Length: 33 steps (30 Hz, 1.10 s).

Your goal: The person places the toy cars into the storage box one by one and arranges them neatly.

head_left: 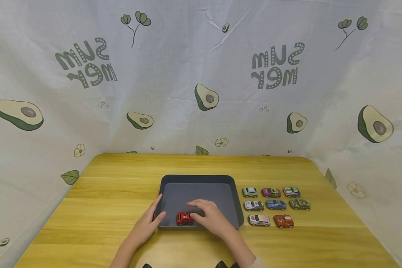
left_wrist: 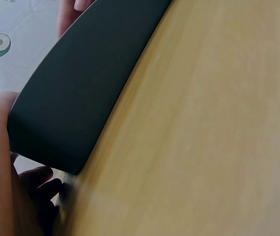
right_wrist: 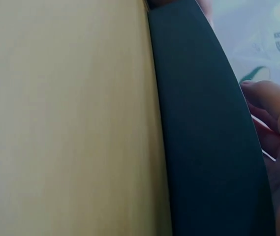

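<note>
A small red toy car point(head_left: 184, 219) with dark markings lies in the dark grey rectangular tray point(head_left: 201, 179), near its front wall. My right hand point(head_left: 209, 216) reaches over the front rim into the tray, thumb tip at the car's right end and fingers spread out just behind it. At the tray's front left corner, my left hand point(head_left: 145, 225) holds the tray, its thumb over the rim and its fingers along the outer left side. The left wrist view shows the thumb point(left_wrist: 2, 110) against the corner of the tray wall point(left_wrist: 76, 98).
Right of the tray, several toy cars stand in rows on the wooden table point(head_left: 97, 208), among them a blue car point(head_left: 276, 204), a purple car point(head_left: 271, 192) and another red car point(head_left: 283, 221). A white printed cloth point(head_left: 174, 67) hangs behind and at both sides.
</note>
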Tool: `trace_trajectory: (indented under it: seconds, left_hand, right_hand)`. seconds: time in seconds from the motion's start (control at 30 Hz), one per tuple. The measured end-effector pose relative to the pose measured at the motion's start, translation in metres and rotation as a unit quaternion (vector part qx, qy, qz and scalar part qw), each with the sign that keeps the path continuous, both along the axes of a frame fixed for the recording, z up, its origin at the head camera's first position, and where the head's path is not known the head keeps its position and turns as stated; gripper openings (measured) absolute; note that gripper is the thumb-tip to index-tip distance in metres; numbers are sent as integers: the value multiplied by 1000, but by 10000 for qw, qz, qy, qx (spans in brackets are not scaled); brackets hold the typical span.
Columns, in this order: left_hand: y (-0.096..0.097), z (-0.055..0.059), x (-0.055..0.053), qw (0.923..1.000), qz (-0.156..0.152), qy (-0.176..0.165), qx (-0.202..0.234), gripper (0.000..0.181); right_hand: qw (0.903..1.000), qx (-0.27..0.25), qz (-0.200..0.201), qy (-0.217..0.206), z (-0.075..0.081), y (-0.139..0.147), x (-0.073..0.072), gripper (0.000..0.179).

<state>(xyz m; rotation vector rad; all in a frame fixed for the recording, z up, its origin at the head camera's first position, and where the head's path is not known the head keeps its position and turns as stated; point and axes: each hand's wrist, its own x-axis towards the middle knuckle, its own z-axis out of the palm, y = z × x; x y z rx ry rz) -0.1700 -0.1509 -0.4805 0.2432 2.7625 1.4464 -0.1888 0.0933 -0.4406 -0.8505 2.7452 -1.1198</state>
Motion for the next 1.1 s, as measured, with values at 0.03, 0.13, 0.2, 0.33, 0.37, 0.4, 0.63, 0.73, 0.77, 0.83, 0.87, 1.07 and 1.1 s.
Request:
trace_trajectory:
  seconds: [0.03, 0.13, 0.2, 0.33, 0.37, 0.4, 0.63, 0.73, 0.77, 0.83, 0.87, 1.07, 1.1]
  left_hand:
    - [0, 0, 0, 10000, 9, -15, 6, 62]
    - [0, 0, -1, 10000, 25, -42, -1, 62]
    - [-1, 0, -1, 10000, 11, -15, -14, 62]
    - [-1, -1, -1, 10000, 24, 44, -77, 62]
    - [-1, -1, 0, 9999, 30, 45, -87, 62]
    - [-1, -1, 0, 9999, 43, 45, -97, 62]
    - [0, 1, -1, 9999, 33, 52, -156, 62]
    - [-1, 1, -1, 9999, 23, 36, -150, 62]
    - [-1, 1, -1, 9999, 28, 29, -150, 62]
    - [-1, 0, -1, 9999, 42, 19, -147, 61]
    - [-1, -1, -1, 9999, 45, 43, -161, 61]
    - [-1, -1, 0, 9996, 30, 191, -185, 62]
    - [-1, -1, 0, 9997, 27, 184, -169, 62]
  right_hand:
    - [10000, 13, -44, 11, 0, 3, -1, 35]
    - [9999, 9, -164, 47, 0, 12, -2, 36]
    - [9996, -22, -262, 105, 0, 18, -3, 36]
    - [9980, -82, -476, 406, 1, 29, -6, 36]
    - [9973, -94, -542, 494, 1, 32, -7, 36]
    - [9963, -90, -618, 591, 1, 35, -8, 36]
    - [9886, -170, -1214, 876, 4, 55, -15, 37]
    - [9862, -228, -1373, 900, 5, 67, -18, 38]
    - [9853, -233, -1412, 933, 6, 71, -18, 39]
    - [9828, -189, -1497, 1069, 8, 80, -19, 39]
    - [9809, -149, -1570, 1138, 8, 84, -20, 40]
    - [9598, 242, -2165, 1772, 9, 107, -24, 44]
    - [9570, 270, -2259, 1800, 10, 111, -24, 44]
